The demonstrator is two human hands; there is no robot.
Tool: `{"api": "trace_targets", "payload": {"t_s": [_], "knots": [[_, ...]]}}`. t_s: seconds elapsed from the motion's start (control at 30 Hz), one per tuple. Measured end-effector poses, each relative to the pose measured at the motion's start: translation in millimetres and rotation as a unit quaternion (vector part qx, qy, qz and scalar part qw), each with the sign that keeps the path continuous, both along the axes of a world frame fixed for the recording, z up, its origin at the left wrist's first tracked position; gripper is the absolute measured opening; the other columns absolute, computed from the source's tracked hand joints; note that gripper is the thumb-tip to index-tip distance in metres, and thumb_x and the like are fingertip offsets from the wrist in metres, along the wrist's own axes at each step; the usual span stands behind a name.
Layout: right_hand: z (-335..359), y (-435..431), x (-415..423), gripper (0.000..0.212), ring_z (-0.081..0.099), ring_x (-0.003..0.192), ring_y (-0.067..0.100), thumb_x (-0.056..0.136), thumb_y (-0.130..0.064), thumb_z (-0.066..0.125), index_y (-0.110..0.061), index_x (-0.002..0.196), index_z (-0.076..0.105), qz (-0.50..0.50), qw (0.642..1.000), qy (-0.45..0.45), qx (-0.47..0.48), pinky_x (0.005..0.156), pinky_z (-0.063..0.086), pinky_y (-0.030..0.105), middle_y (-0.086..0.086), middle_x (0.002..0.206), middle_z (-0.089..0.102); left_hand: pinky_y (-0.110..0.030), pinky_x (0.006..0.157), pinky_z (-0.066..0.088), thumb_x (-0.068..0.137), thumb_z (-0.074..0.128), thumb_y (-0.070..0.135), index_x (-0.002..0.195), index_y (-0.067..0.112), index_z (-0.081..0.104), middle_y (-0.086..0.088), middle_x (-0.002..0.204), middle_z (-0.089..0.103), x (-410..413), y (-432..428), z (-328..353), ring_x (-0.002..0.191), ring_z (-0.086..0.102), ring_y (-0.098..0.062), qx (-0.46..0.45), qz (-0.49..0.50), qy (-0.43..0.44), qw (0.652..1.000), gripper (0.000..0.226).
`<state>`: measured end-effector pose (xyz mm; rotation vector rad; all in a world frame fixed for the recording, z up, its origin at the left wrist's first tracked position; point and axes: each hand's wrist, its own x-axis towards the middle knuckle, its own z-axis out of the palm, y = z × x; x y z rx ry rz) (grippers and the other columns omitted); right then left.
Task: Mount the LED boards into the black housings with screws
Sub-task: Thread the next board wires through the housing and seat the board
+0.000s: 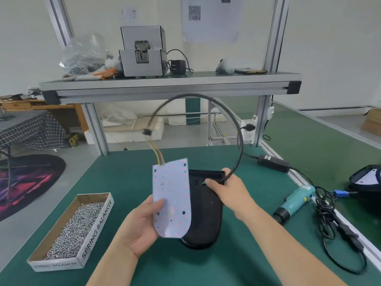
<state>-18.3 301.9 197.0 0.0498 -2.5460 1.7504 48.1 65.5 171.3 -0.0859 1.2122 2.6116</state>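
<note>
My left hand [142, 226] pinches the white LED board [172, 199] upright just beside the black housing [204, 213], whose far rim my right hand [228, 190] grips on the green table [123, 182].

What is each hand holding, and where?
Left hand pinches the LED board by its lower left edge; right hand grips the black housing at its top corner.

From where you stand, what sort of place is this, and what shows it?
Probably a small assembly workshop: a metal-framed bench with a green mat, a box of screws, and an electric screwdriver lying ready.
</note>
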Motion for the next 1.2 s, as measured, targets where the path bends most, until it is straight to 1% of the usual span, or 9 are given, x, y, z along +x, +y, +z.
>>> {"api": "trace_targets", "payload": {"t_s": [0.17, 0.33, 0.47, 0.63, 0.73, 0.83, 1.0, 1.1, 1.2], "knots": [[-11.4, -26.1, 10.9, 0.028, 0.072, 0.087, 0.023, 0.068, -0.022, 0.079, -0.014, 0.092, 0.068, -0.022, 0.989, -0.026, -0.145, 0.085, 0.059, 0.047, 0.003, 0.091, 0.077, -0.043, 0.084, 0.057, 0.078, 0.068, 0.002, 0.122, 0.003, 0.068, -0.021, 0.128, 0.065, 10.5, 13.7, 7.2, 0.108, 0.068, -0.032, -0.093, -0.071, 0.020, 0.993, 0.044], [-0.2, -23.7, 10.7, 0.034, 0.063, 0.066, 0.006, 0.061, -0.024, 0.071, -0.020, 0.094, 0.062, 0.110, 0.975, -0.061, -0.186, 0.060, 0.052, 0.020, -0.005, 0.080, 0.070, -0.050, 0.098, 0.051, 0.077, 0.068, 0.011, 0.127, -0.001, 0.063, -0.025, 0.132, 0.061, 11.4, 9.9, 6.4, 0.115, 0.062, -0.038, -0.102, -0.060, 0.025, 0.993, 0.052], [5.9, -5.5, 9.1, 0.020, 0.073, 0.084, 0.011, 0.082, -0.032, 0.069, -0.026, 0.097, 0.081, 0.271, 0.918, -0.139, -0.255, 0.071, 0.058, 0.025, -0.001, 0.097, 0.077, -0.041, 0.082, 0.058, 0.077, 0.071, 0.012, 0.124, 0.002, 0.066, -0.022, 0.129, 0.064, 13.6, 5.1, 10.8, 0.105, 0.069, -0.034, -0.077, -0.085, 0.030, 0.993, 0.048], [3.9, -2.8, 6.1, 0.055, 0.068, 0.112, 0.015, 0.091, -0.056, 0.056, -0.021, 0.132, 0.065, 0.303, 0.899, -0.191, -0.252, 0.094, 0.054, 0.029, 0.004, 0.130, 0.068, -0.047, 0.088, 0.057, 0.077, 0.064, 0.005, 0.125, 0.002, 0.065, -0.023, 0.126, 0.065, 9.8, -1.2, 8.8, 0.101, 0.070, -0.036, -0.052, -0.051, 0.011, 0.997, 0.048], [3.3, 6.1, 2.0, 0.074, 0.067, 0.116, 0.018, 0.085, -0.070, 0.054, -0.017, 0.136, 0.060, 0.263, 0.935, -0.195, -0.135, 0.107, 0.048, 0.034, 0.006, 0.127, 0.065, -0.043, 0.079, 0.061, 0.076, 0.062, 0.014, 0.118, 0.004, 0.070, -0.020, 0.120, 0.069, 7.9, -13.8, 13.3, 0.092, 0.073, -0.033, -0.045, -0.004, 0.009, 0.999, 0.044], [-2.7, 23.7, -12.7, 0.076, 0.067, 0.107, 0.022, 0.093, -0.074, 0.036, -0.013, 0.126, 0.066, 0.125, 0.958, -0.141, 0.217, 0.095, 0.046, 0.033, 0.007, 0.111, 0.066, -0.039, 0.074, 0.062, 0.079, 0.059, 0.014, 0.115, 0.005, 0.072, -0.018, 0.117, 0.071, 8.0, -31.4, 19.8, 0.090, 0.074, -0.030, -0.047, 0.034, 0.017, 0.998, 0.040], [-12.2, 53.2, -35.2, 0.037, 0.050, 0.122, 0.029, 0.098, -0.016, 0.041, -0.010, 0.130, 0.058, -0.029, 0.792, -0.119, 0.598, 0.087, 0.043, 0.036, 0.013, 0.138, 0.040, -0.042, 0.075, 0.062, 0.083, 0.053, 0.012, 0.112, 0.004, 0.073, -0.019, 0.117, 0.071, 10.9, -53.9, 21.5, 0.090, 0.074, -0.031, -0.071, 0.067, 0.016, 0.995, 0.036], [12.3, 37.8, -32.6, 0.034, 0.055, 0.118, 0.026, 0.102, -0.027, 0.042, -0.015, 0.126, 0.063, -0.029, 0.869, -0.044, 0.493, 0.092, 0.046, 0.035, 0.008, 0.126, 0.050, -0.045, 0.077, 0.061, 0.083, 0.052, 0.009, 0.115, 0.001, 0.071, -0.024, 0.120, 0.068, 14.0, -55.3, 19.6, 0.093, 0.072, -0.035, -0.105, 0.043, 0.022, 0.993, 0.038], [53.7, -5.7, -14.6, 0.050, 0.062, 0.085, -0.001, 0.088, -0.068, 0.053, -0.025, 0.103, 0.073, 0.019, 0.990, 0.060, 0.128, 0.082, 0.045, 0.028, -0.007, 0.106, 0.070, -0.044, 0.075, 0.061, 0.073, 0.064, 0.003, 0.118, -0.006, 0.066, -0.030, 0.119, 0.067, 15.6, -47.3, 20.6, 0.091, 0.072, -0.038, -0.156, 0.009, 0.040, 0.987, 0.047]]}}
